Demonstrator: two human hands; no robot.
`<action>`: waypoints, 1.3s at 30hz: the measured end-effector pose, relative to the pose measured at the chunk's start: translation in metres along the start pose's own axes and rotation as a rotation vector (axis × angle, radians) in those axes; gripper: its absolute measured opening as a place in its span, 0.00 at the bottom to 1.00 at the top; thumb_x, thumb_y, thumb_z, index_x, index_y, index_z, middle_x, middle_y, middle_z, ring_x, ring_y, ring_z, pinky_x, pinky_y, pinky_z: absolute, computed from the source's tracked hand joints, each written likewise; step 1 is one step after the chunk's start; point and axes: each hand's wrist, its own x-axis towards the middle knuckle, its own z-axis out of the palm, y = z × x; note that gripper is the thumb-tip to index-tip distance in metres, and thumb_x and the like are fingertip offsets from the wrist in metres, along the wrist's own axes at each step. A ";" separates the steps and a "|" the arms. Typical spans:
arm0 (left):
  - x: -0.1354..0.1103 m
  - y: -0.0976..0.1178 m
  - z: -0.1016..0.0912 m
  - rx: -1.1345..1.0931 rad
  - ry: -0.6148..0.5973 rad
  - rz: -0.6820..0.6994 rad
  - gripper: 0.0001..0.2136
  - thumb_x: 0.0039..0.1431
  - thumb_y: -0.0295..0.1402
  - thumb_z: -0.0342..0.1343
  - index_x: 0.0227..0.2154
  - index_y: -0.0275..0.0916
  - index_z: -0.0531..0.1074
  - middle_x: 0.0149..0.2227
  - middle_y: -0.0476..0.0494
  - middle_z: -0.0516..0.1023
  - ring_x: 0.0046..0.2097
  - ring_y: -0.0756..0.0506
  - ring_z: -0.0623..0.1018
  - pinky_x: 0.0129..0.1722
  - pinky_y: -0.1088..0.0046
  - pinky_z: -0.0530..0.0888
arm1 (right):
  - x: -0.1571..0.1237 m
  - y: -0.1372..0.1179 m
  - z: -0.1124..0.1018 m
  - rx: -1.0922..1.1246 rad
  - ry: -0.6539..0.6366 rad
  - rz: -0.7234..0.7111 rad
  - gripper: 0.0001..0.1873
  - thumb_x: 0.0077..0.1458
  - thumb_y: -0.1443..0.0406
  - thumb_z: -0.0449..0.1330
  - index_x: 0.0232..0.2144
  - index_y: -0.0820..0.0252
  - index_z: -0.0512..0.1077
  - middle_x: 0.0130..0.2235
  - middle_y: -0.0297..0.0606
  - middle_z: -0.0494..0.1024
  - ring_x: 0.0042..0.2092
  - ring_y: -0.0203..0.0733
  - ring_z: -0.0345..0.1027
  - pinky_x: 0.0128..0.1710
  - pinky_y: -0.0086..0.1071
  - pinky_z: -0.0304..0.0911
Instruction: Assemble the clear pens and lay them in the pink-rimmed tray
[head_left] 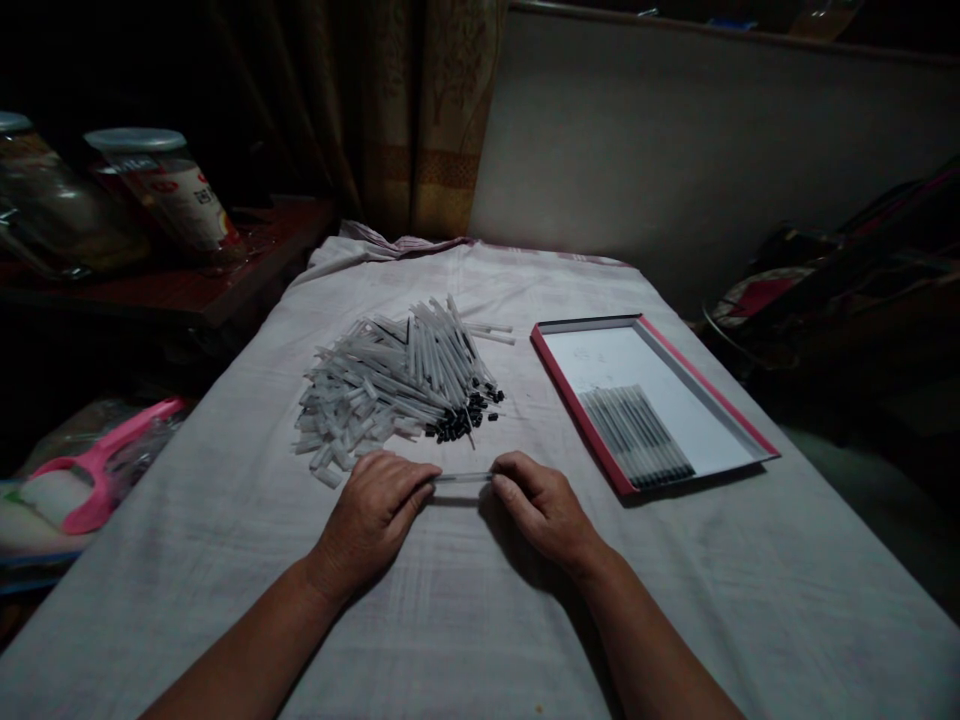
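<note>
My left hand [371,515] and my right hand [544,505] rest on the white cloth, both pinched on the ends of one clear pen barrel [463,478] held level between them. Just beyond lies a heap of clear pen barrels [397,380] with black tips and loose white caps at its near left edge. To the right lies a red-edged shallow box [577,400] with a row of finished pens [637,435] in its near part.
The cloth-covered table [480,620] stretches toward me. Two lidded jars [169,190] stand on a dark shelf at the left. A pink plastic object [97,470] lies at lower left. Bags [847,270] sit beyond the table's right edge.
</note>
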 end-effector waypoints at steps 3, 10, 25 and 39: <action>0.000 -0.001 0.000 0.001 -0.016 0.003 0.08 0.67 0.31 0.53 0.44 0.40 0.75 0.36 0.45 0.81 0.39 0.46 0.78 0.43 0.65 0.70 | 0.000 0.001 0.001 -0.032 0.018 -0.031 0.10 0.62 0.64 0.52 0.30 0.58 0.70 0.26 0.32 0.73 0.29 0.35 0.67 0.30 0.26 0.61; 0.000 -0.001 0.000 -0.015 -0.009 0.006 0.08 0.66 0.31 0.53 0.44 0.40 0.75 0.36 0.46 0.81 0.38 0.46 0.78 0.43 0.65 0.69 | 0.000 0.006 0.004 -0.036 0.040 -0.029 0.15 0.64 0.64 0.51 0.26 0.58 0.70 0.24 0.32 0.72 0.27 0.35 0.68 0.29 0.27 0.61; 0.001 -0.037 -0.021 0.336 0.147 -0.149 0.09 0.66 0.37 0.52 0.42 0.42 0.76 0.37 0.42 0.80 0.41 0.40 0.77 0.44 0.60 0.69 | 0.000 0.009 -0.001 -0.177 0.077 -0.058 0.10 0.62 0.66 0.54 0.38 0.59 0.75 0.36 0.41 0.80 0.38 0.42 0.75 0.39 0.34 0.68; 0.009 -0.034 -0.012 0.538 0.099 -0.247 0.07 0.60 0.35 0.59 0.40 0.41 0.75 0.52 0.35 0.74 0.54 0.32 0.71 0.54 0.46 0.62 | 0.001 0.010 0.004 -0.077 0.156 -0.045 0.10 0.59 0.66 0.55 0.37 0.59 0.77 0.35 0.41 0.82 0.38 0.43 0.76 0.38 0.33 0.69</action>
